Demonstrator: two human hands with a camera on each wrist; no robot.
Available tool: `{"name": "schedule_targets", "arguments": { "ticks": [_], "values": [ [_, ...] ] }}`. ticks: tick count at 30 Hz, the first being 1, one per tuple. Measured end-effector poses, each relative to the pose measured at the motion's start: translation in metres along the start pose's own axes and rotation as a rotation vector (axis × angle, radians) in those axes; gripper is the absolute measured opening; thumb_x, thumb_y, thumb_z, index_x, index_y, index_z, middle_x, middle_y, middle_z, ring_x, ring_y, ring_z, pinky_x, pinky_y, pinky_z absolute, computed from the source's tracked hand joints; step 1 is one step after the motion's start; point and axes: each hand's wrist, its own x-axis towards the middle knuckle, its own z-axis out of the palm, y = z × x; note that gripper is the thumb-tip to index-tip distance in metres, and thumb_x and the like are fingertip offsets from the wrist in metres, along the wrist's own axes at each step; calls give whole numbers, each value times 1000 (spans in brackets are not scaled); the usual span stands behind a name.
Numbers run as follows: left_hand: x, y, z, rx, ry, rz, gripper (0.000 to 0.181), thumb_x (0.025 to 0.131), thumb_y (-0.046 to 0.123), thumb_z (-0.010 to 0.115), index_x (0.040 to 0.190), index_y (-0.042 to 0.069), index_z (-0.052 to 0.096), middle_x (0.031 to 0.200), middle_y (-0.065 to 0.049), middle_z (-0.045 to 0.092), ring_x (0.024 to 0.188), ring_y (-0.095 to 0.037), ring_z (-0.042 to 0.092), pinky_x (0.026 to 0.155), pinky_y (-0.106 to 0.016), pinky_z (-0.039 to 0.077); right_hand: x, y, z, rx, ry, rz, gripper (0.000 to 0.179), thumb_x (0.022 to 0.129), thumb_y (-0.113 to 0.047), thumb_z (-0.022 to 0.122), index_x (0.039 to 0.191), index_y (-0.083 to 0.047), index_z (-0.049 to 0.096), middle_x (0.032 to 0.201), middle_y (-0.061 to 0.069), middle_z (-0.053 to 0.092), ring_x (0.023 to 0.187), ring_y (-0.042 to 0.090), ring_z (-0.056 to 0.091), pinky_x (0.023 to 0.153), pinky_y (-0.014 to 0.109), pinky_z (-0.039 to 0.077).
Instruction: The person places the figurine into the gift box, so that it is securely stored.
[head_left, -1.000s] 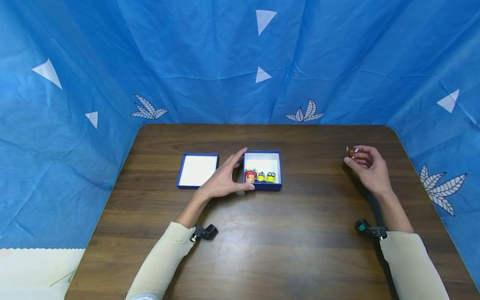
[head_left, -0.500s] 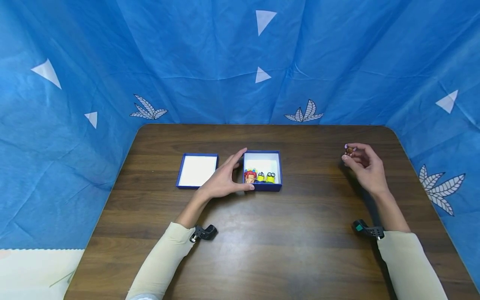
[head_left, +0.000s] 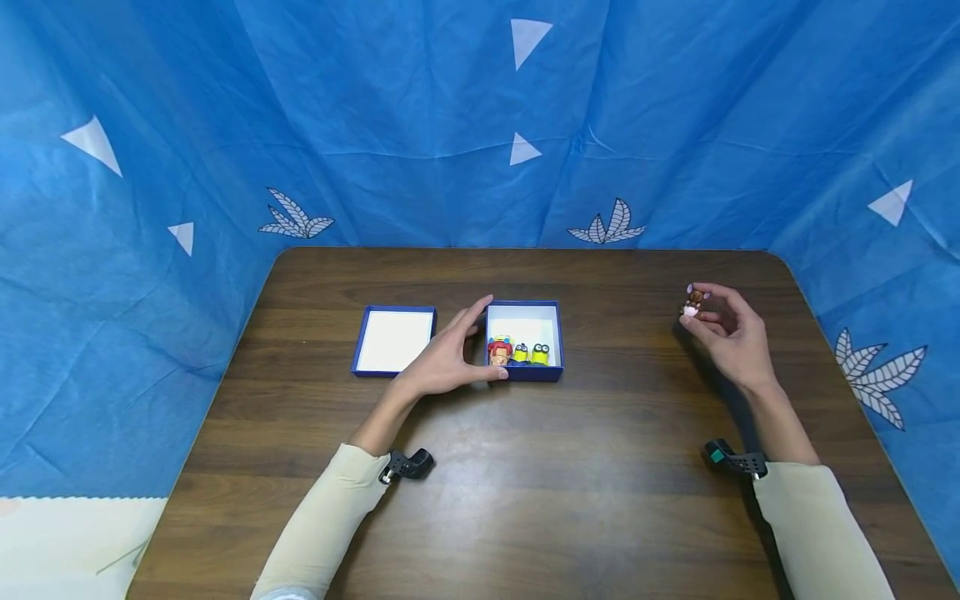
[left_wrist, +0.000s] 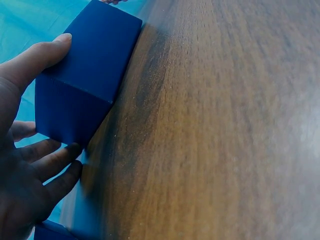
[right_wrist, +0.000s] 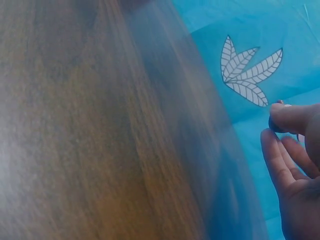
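Observation:
My left hand (head_left: 442, 360) holds the left end of an open blue box (head_left: 536, 375), thumb on its front wall and index finger by its back left corner. Along the front inside the box are a red-haired figurine (head_left: 500, 352) and two yellow minion figurines (head_left: 539, 354). In the left wrist view the box (left_wrist: 95, 55) shows its plain blue outer walls between thumb and fingers. Over the table's right side, my right hand (head_left: 738, 337) pinches a small brown animal figurine (head_left: 696, 300) with large ears and a pale belly. Fingers mostly hide it in the right wrist view.
A blue-edged lid (head_left: 393, 340) with a white inside lies left of the box, close to my left hand. The wooden table (head_left: 570, 483) meets a blue curtain (head_left: 420, 125) at the back and sides.
The brown figurine has turned in my right fingers, so its pale belly and ears now show upright. That hand has shifted slightly left and away. The left hand stays on the box.

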Motion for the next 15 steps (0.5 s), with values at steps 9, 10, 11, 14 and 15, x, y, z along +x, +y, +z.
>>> {"name": "schedule_targets", "arguments": {
  "ticks": [9,10,11,14,15],
  "values": [
    [0,1,0,1,-2,-3,118,83,58,89,173,41,14,179,-3,25,156,-36,48,125,-64,42,1,6,0,29,13,2,55,93,7,78,145,5,59,122,-9,66,91,-8,70,77,5,56],
    [-1,1,0,0,-2,-3,118,83,58,89,173,41,14,179,-3,25,156,-36,48,125,-63,42,1,5,0,29,10,-5,55,92,8,78,144,6,59,122,-9,67,91,-7,70,78,5,57],
    [-1,2,-1,0,-2,-4,118,83,58,89,173,41,14,179,-3,25,156,-36,48,125,-63,42,1,4,0,30,8,-12,55,92,8,78,144,6,58,122,-9,67,91,-7,70,78,5,57],
    [-1,2,0,0,-3,-5,118,83,57,89,173,40,14,179,-3,24,157,-37,47,125,-63,41,0,-1,0,33,6,-30,52,93,8,78,141,8,57,120,-6,67,91,-6,70,76,5,57],
    [-1,2,0,0,-3,-4,118,83,57,89,173,39,14,179,-4,25,157,-37,47,125,-63,41,-1,-2,1,34,5,-36,51,93,8,77,140,8,57,120,-6,67,91,-6,70,75,6,57]
  ]
}}
